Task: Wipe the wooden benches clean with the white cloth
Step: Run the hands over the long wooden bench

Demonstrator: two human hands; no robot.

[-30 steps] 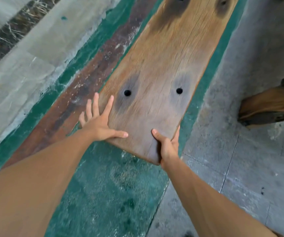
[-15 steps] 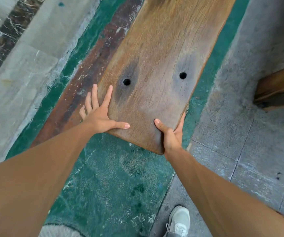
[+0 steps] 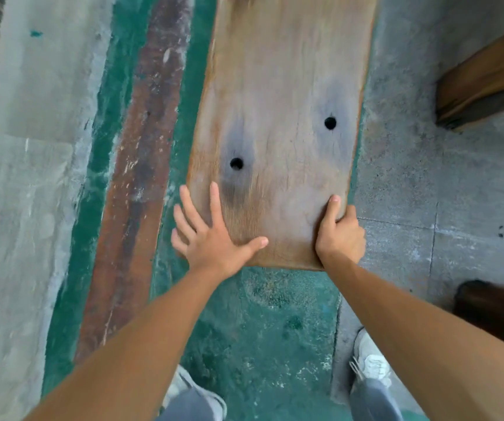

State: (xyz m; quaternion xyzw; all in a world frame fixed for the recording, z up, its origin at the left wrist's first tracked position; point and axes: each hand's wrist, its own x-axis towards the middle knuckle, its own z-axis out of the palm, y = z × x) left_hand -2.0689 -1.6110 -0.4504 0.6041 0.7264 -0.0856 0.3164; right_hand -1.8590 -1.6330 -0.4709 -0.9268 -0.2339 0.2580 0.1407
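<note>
A long wooden bench (image 3: 284,86) with two dark holes runs away from me over a green floor strip. My left hand (image 3: 211,235) lies flat on its near left corner, fingers spread, some hanging over the left edge. My right hand (image 3: 340,232) grips the near right corner, thumb on top and fingers curled round the edge. No white cloth is in view.
A second wooden bench end (image 3: 484,83) juts in at the upper right, and a dark brown object (image 3: 493,311) sits at the lower right. My two shoes (image 3: 369,363) stand on the floor below. A grey stone ledge (image 3: 25,177) lines the left side.
The bench's near end has swung so the board now points straight ahead, and my view has tilted down to show both feet. Both hands have stayed on the same corners.
</note>
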